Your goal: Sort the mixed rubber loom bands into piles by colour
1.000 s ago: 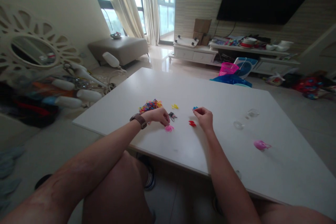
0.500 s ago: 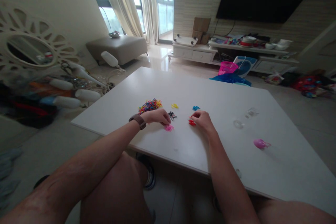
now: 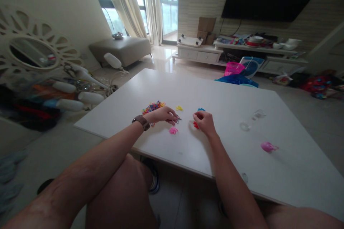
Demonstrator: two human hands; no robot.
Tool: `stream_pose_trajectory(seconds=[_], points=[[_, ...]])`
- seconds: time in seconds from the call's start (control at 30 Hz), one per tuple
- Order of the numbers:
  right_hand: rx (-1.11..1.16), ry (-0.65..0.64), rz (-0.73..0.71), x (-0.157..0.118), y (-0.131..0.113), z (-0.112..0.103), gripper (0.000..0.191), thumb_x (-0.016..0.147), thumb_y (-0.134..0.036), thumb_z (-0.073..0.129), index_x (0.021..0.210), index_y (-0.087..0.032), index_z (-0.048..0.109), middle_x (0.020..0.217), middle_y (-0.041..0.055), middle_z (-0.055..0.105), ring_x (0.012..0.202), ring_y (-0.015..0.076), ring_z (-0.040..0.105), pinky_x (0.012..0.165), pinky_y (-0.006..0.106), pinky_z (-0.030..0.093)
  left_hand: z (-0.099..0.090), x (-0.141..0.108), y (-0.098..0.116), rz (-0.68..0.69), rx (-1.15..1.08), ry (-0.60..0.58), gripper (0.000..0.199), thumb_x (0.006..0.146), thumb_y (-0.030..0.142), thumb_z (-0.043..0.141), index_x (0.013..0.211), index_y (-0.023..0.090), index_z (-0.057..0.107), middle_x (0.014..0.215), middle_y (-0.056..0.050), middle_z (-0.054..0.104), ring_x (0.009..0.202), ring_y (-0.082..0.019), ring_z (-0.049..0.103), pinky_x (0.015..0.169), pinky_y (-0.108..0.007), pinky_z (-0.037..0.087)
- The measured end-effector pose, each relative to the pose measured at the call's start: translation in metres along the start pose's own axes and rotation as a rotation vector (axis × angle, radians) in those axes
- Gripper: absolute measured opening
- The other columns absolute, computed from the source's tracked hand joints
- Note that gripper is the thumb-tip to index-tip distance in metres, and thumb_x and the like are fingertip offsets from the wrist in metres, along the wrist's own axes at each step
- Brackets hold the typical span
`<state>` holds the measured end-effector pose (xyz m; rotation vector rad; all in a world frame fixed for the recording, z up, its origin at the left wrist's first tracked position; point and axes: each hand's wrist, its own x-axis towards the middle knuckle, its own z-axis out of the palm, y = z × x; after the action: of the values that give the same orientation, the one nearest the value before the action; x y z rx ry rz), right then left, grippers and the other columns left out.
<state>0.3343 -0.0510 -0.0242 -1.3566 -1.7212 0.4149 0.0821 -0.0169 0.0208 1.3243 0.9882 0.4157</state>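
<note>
On the white table [image 3: 166,89] lies a mixed pile of small coloured bands [image 3: 153,107]. My left hand [image 3: 168,115], with a brown watch on its wrist, is over the edge of a small black group [image 3: 178,118]; its fingers are slightly apart. Just below it is a pink group [image 3: 173,131], and a yellow group [image 3: 179,108] lies above. My right hand [image 3: 203,120] has its fingertips pinched, and whatever they hold is too small to make out. It partly covers a red group [image 3: 196,125] and a blue group [image 3: 201,109].
Clear plastic pieces [image 3: 259,114], a clear ring-like piece [image 3: 245,126] and a pink-purple object [image 3: 268,146] rest on the table's right part. A small clear item [image 3: 244,177] sits near the front edge. White lamp shades [image 3: 90,97] stand beyond the left edge.
My left hand has moved up from the pink group to the black one, and its fingers have parted. My right hand has shifted slightly left; the red piece at its fingertips no longer shows.
</note>
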Motion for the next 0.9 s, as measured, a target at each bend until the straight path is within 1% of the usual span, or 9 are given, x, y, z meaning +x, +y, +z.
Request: stream_pose_trajectory(seconds=[0.07,0.13,0.2,0.27,0.43,0.53,0.67,0.77,0.9], points=[[0.076,-0.035,-0.102,-0.003,-0.013,0.006,0.016,0.082,-0.029,0.062,0.074,-0.019,0.071,0.068,0.0019,0.065,0.062,0.0149,0.058,0.063,0.029,0.046,0.005,0.003,0.001,0.015,-0.102,-0.013,0.023,0.071,0.025,0.084,0.081,0.008,0.072,0.090,-0.016,0.076,0.079,-0.018,0.073,0.081,-0.029,0.058],[0.131,-0.078,-0.164,-0.007,-0.023,0.013,0.014,0.084,-0.030,0.064,0.082,-0.019,0.072,0.075,0.0029,0.066,0.068,0.0153,0.060,0.064,0.028,0.047,0.010,0.007,0.001,0.016,-0.194,-0.024,0.023,0.074,0.023,0.082,0.087,0.008,0.071,0.089,-0.015,0.076,0.080,-0.018,0.073,0.083,-0.029,0.058],[0.172,-0.101,-0.193,-0.010,-0.028,0.018,0.015,0.084,-0.032,0.067,0.090,-0.019,0.073,0.081,0.0038,0.066,0.070,0.0151,0.060,0.064,0.028,0.048,0.014,0.010,0.002,0.017,-0.257,-0.046,0.026,0.078,0.022,0.080,0.097,0.009,0.069,0.086,-0.014,0.075,0.079,-0.018,0.073,0.082,-0.030,0.059],[0.201,-0.113,-0.204,-0.011,-0.029,0.023,0.016,0.085,-0.032,0.068,0.094,-0.020,0.073,0.083,0.0038,0.066,0.069,0.0147,0.059,0.064,0.028,0.049,0.018,0.012,0.003,0.024,-0.289,-0.065,0.030,0.079,0.021,0.079,0.103,0.009,0.066,0.085,-0.012,0.075,0.077,-0.017,0.073,0.080,-0.030,0.059],[0.214,-0.121,-0.201,-0.011,-0.025,0.027,0.011,0.086,-0.029,0.068,0.089,-0.020,0.074,0.079,0.0024,0.064,0.068,0.0144,0.058,0.065,0.029,0.049,0.022,0.018,0.003,0.022,-0.291,-0.090,0.032,0.078,0.024,0.081,0.102,0.010,0.066,0.081,-0.011,0.074,0.074,-0.017,0.073,0.076,-0.029,0.059],[0.215,-0.095,-0.175,-0.011,-0.025,0.027,0.013,0.086,-0.031,0.067,0.084,-0.019,0.073,0.077,0.0025,0.064,0.067,0.0142,0.058,0.062,0.028,0.047,0.022,0.019,0.003,0.016,-0.290,-0.100,0.032,0.078,0.024,0.081,0.102,0.009,0.065,0.080,-0.011,0.073,0.074,-0.018,0.073,0.075,-0.029,0.060],[0.205,-0.070,-0.141,-0.012,-0.030,0.027,0.016,0.086,-0.033,0.066,0.079,-0.020,0.072,0.077,0.0025,0.065,0.066,0.0140,0.057,0.061,0.027,0.045,0.025,0.018,0.005,-0.001,-0.294,-0.086,0.027,0.080,0.020,0.078,0.100,0.009,0.065,0.083,-0.013,0.074,0.076,-0.019,0.074,0.077,-0.030,0.060],[0.200,-0.035,-0.132,-0.012,-0.032,0.027,0.015,0.086,-0.031,0.065,0.077,-0.021,0.071,0.075,0.0014,0.064,0.065,0.0136,0.056,0.060,0.027,0.044,0.025,0.017,0.008,-0.009,-0.288,-0.057,0.019,0.083,0.018,0.075,0.097,0.008,0.065,0.085,-0.014,0.074,0.075,-0.019,0.074,0.077,-0.030,0.060],[0.163,0.035,-0.100,-0.011,-0.029,0.027,0.014,0.086,-0.026,0.062,0.075,-0.020,0.067,0.073,0.0008,0.063,0.065,0.0143,0.055,0.065,0.028,0.045,0.021,0.017,0.010,0.002,-0.285,0.044,0.012,0.085,0.016,0.072,0.090,0.007,0.066,0.085,-0.016,0.074,0.072,-0.018,0.073,0.076,-0.030,0.060]])
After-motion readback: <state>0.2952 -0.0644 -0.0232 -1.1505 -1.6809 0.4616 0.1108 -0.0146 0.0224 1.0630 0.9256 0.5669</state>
